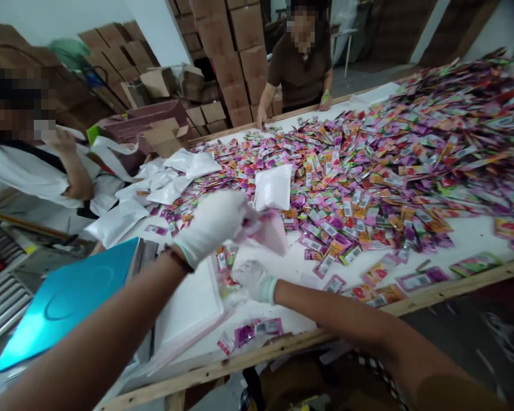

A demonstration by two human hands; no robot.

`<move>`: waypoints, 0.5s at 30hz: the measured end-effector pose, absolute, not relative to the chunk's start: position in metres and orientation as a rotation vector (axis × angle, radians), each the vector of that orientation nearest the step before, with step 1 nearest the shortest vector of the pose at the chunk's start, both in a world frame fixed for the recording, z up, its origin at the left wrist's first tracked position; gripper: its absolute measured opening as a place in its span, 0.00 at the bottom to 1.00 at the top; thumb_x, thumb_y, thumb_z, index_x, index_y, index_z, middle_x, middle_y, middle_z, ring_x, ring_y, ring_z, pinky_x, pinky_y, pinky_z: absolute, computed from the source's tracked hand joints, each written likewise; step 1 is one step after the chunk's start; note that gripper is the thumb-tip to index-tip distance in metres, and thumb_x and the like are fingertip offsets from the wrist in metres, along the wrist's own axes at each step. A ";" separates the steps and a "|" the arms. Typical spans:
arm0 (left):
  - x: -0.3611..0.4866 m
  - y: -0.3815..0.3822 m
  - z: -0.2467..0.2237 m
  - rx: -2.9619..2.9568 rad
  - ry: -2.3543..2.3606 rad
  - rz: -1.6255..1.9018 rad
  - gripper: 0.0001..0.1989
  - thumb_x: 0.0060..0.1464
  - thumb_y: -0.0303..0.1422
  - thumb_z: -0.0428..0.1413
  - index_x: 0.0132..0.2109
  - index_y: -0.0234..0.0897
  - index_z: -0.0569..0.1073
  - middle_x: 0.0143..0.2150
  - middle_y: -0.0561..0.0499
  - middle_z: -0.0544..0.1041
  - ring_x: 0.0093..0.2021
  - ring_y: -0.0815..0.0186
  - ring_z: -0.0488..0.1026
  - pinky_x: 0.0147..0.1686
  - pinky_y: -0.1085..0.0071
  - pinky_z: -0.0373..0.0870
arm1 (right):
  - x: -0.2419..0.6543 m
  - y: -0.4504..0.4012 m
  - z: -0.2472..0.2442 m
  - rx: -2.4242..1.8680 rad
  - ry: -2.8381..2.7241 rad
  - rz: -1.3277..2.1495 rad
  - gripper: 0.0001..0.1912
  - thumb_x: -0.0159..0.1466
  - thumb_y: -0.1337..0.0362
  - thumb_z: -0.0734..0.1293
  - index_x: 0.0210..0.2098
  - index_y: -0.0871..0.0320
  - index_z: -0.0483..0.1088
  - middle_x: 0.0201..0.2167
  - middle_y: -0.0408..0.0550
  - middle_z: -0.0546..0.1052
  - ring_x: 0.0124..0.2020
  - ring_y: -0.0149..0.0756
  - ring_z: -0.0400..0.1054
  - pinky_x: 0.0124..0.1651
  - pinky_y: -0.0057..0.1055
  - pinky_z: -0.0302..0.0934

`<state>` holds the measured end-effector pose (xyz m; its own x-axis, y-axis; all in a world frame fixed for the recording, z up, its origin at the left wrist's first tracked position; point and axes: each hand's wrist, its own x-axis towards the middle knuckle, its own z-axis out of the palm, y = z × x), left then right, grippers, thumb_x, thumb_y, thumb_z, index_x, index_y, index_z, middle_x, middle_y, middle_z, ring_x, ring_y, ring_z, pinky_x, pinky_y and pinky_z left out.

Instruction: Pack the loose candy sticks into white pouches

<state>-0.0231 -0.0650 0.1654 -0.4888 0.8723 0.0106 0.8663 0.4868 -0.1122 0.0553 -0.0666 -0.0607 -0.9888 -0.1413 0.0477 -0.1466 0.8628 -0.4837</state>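
Left hand [212,224] closed on pink bag [269,231]; right hand [253,279] gripping clear bag [231,288]

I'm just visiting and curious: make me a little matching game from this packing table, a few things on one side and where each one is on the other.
Things:
1. left hand
2. right hand
3. turquoise sheet
4. white pouch

Places:
A. lying on the heap of colourful sachets
B. at the near left, beside the table
C. raised, gripping a pinkish clear bag
D. low on the table, under the raised bag

Pairs: 1-C, 2-D, 3-B, 4-A
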 end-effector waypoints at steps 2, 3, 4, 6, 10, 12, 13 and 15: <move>0.000 -0.077 0.128 -1.744 -2.709 0.150 0.12 0.59 0.33 0.48 0.38 0.36 0.76 0.37 0.46 0.79 0.37 0.62 0.75 0.42 0.67 0.68 | 0.102 -0.043 -0.059 0.198 -3.003 0.985 0.16 0.61 0.68 0.65 0.49 0.60 0.71 0.49 0.55 0.76 0.48 0.45 0.69 0.51 0.38 0.61; 0.012 -0.084 0.110 -1.786 -2.727 0.134 0.11 0.59 0.32 0.48 0.38 0.37 0.76 0.37 0.47 0.79 0.38 0.62 0.75 0.41 0.68 0.68 | 0.131 -0.028 -0.055 0.148 -3.019 1.094 0.17 0.61 0.69 0.65 0.50 0.60 0.72 0.50 0.55 0.76 0.48 0.44 0.70 0.51 0.36 0.62; 0.022 -0.092 0.094 -1.823 -2.735 0.106 0.11 0.60 0.32 0.48 0.39 0.37 0.76 0.38 0.47 0.79 0.38 0.62 0.75 0.39 0.69 0.67 | 0.161 -0.011 -0.048 0.064 -3.043 1.191 0.16 0.61 0.69 0.64 0.48 0.60 0.73 0.48 0.54 0.78 0.47 0.43 0.71 0.50 0.35 0.63; 0.038 -0.104 0.066 -1.834 -2.735 0.046 0.12 0.62 0.35 0.48 0.41 0.38 0.76 0.38 0.47 0.78 0.37 0.61 0.76 0.37 0.68 0.66 | 0.219 0.021 -0.030 0.052 -3.084 1.417 0.21 0.59 0.71 0.64 0.52 0.56 0.73 0.48 0.50 0.78 0.47 0.41 0.71 0.50 0.32 0.63; 0.051 -0.108 0.037 -1.764 -2.699 -0.045 0.20 0.65 0.46 0.44 0.42 0.40 0.75 0.38 0.46 0.78 0.35 0.60 0.76 0.32 0.68 0.64 | 0.278 0.053 -0.005 -0.340 -2.939 1.375 0.22 0.64 0.65 0.62 0.58 0.56 0.70 0.54 0.53 0.76 0.53 0.44 0.69 0.56 0.36 0.63; 0.053 -0.103 0.034 -1.734 -2.689 -0.027 0.22 0.66 0.47 0.42 0.41 0.40 0.75 0.38 0.45 0.78 0.34 0.59 0.76 0.31 0.68 0.63 | 0.270 0.050 -0.008 -0.378 -2.905 1.143 0.24 0.66 0.65 0.61 0.61 0.56 0.68 0.54 0.55 0.74 0.54 0.45 0.67 0.57 0.39 0.61; 0.054 -0.100 0.034 -1.737 -2.683 -0.001 0.21 0.66 0.45 0.42 0.41 0.40 0.75 0.38 0.45 0.78 0.34 0.59 0.76 0.31 0.67 0.63 | 0.259 0.045 -0.011 -0.335 -2.931 1.001 0.25 0.66 0.66 0.61 0.62 0.55 0.66 0.53 0.55 0.75 0.54 0.46 0.67 0.57 0.40 0.61; 0.058 -0.096 0.034 -1.762 -2.668 0.060 0.17 0.65 0.41 0.44 0.42 0.40 0.75 0.39 0.45 0.78 0.34 0.59 0.76 0.31 0.67 0.63 | 0.229 0.035 -0.020 -0.202 -3.033 0.716 0.25 0.67 0.68 0.60 0.63 0.54 0.65 0.49 0.56 0.75 0.51 0.47 0.67 0.53 0.43 0.61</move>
<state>0.0577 -0.0961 0.0343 -0.3917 0.9176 -0.0675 0.9197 0.3926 -0.0007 0.2287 0.0350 -0.0201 -0.9915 0.1300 -0.0113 0.1213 0.8866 -0.4464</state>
